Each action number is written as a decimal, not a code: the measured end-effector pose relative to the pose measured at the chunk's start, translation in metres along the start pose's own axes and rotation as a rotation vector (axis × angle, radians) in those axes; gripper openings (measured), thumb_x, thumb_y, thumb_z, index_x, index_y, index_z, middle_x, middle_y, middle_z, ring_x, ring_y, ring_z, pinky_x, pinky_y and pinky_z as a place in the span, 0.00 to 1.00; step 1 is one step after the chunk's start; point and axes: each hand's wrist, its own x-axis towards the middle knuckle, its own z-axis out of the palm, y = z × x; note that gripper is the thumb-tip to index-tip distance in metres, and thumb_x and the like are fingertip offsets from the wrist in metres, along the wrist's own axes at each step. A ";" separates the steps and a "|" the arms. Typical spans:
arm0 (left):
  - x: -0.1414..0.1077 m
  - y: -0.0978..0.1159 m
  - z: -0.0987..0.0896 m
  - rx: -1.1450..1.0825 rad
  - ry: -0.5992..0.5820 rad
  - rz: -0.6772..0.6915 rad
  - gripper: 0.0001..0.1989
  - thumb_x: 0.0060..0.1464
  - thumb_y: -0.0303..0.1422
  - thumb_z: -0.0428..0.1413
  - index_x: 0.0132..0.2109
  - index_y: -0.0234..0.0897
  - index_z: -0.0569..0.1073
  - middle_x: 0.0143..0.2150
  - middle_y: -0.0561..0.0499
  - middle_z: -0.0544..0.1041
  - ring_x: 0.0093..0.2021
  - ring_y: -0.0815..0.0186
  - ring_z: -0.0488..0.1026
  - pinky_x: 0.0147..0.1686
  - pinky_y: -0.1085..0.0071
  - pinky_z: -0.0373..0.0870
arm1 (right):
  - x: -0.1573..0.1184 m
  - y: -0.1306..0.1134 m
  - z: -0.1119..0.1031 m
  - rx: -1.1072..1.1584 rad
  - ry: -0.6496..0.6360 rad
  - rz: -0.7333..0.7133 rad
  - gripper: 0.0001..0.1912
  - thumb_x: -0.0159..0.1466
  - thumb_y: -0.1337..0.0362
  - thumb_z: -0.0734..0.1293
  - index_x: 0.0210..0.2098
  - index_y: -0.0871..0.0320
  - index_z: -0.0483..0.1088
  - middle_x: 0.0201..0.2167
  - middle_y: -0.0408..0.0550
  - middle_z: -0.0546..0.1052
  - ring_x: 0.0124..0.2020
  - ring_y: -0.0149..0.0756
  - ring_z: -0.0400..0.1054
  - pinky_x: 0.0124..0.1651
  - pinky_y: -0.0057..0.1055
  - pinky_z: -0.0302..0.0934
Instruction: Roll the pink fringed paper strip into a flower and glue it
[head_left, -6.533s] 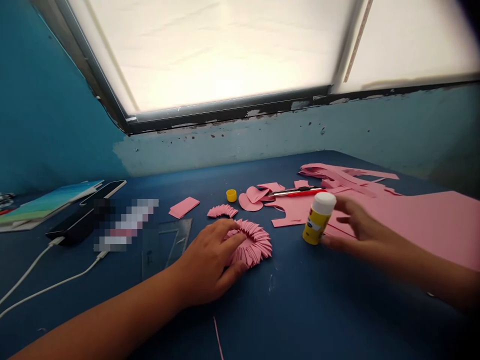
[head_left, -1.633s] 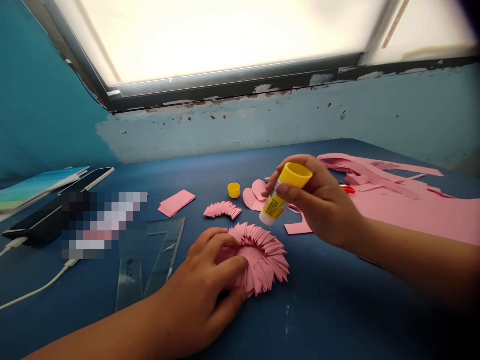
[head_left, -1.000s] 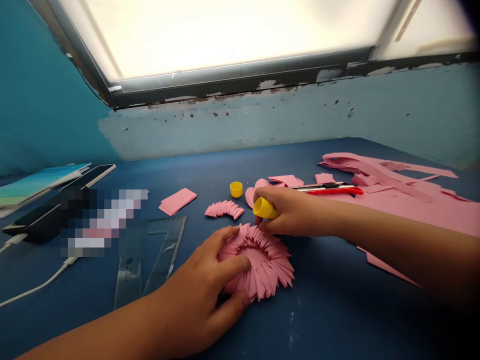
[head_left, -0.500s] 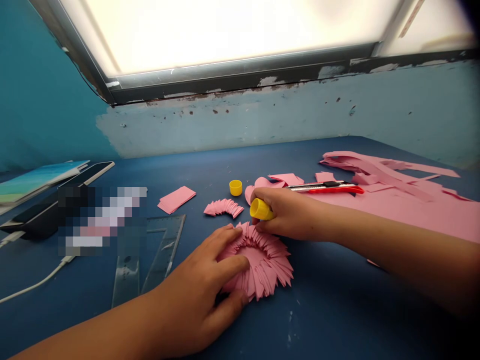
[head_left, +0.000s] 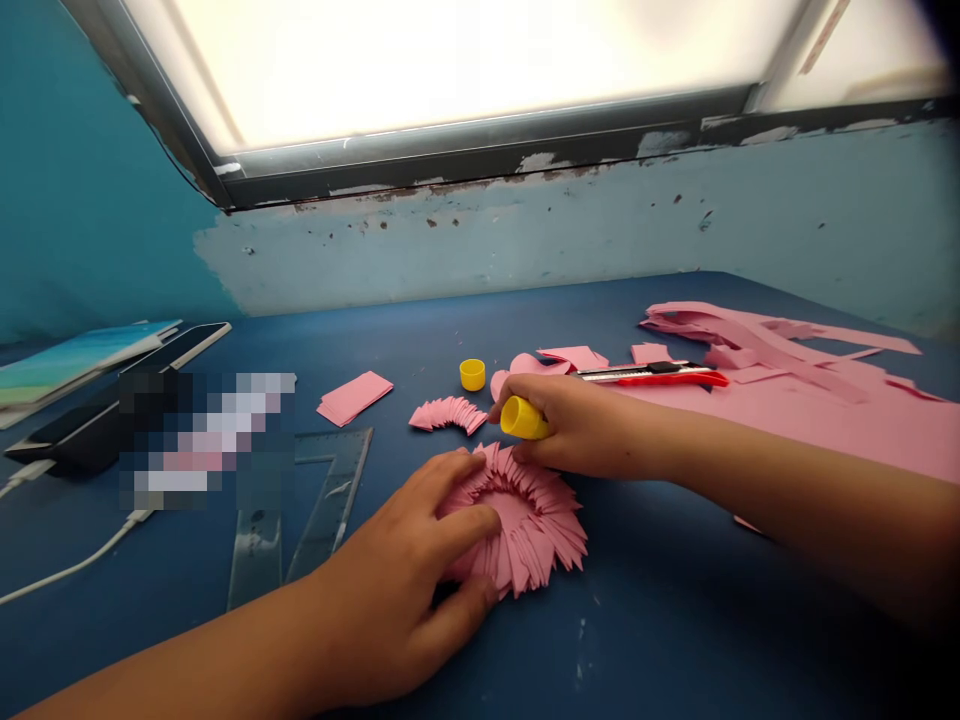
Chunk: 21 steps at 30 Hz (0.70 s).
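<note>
My left hand (head_left: pixel 420 560) rests over the left side of a pink pleated paper rosette (head_left: pixel 551 530), holding it against the table with the fingers spread at its rim and centre. In my right hand (head_left: pixel 574 425) is a yellow glue stick (head_left: pixel 525 418), gripped with its round end towards the left. That hand hovers at the rosette's far edge, its index finger reaching close to the end of a small curved row of folded pink pieces (head_left: pixel 448 413). Behind this row stands a yellow cap (head_left: pixel 472 375). Whether the fingertip touches the row, I cannot tell.
A red utility knife (head_left: pixel 652 374) lies on pink sheets and scraps (head_left: pixel 795 400) at the right. Pink paper rectangles (head_left: pixel 355 397) and a clear set square (head_left: pixel 330 500) are on the left. Beyond them are a black device with a white cable (head_left: pixel 82 570) and a booklet (head_left: pixel 67 365).
The index finger of my right hand has stretched slightly left, towards the small folded row. My left hand and the rosette stay nearly where they were.
</note>
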 end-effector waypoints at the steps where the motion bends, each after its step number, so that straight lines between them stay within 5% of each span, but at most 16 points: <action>1: 0.000 0.000 0.000 -0.002 -0.002 0.002 0.10 0.51 0.30 0.50 0.42 0.38 0.69 0.59 0.42 0.58 0.57 0.56 0.60 0.51 0.60 0.64 | 0.000 0.000 0.000 0.004 -0.008 -0.016 0.17 0.49 0.68 0.63 0.39 0.53 0.65 0.34 0.43 0.73 0.29 0.32 0.65 0.24 0.23 0.51; 21: -0.002 -0.002 0.001 0.055 -0.005 0.037 0.13 0.52 0.29 0.51 0.47 0.39 0.68 0.61 0.42 0.58 0.62 0.54 0.53 0.55 0.55 0.60 | 0.002 0.005 0.005 0.043 0.017 -0.092 0.11 0.48 0.69 0.63 0.33 0.55 0.64 0.30 0.41 0.71 0.27 0.29 0.63 0.25 0.23 0.50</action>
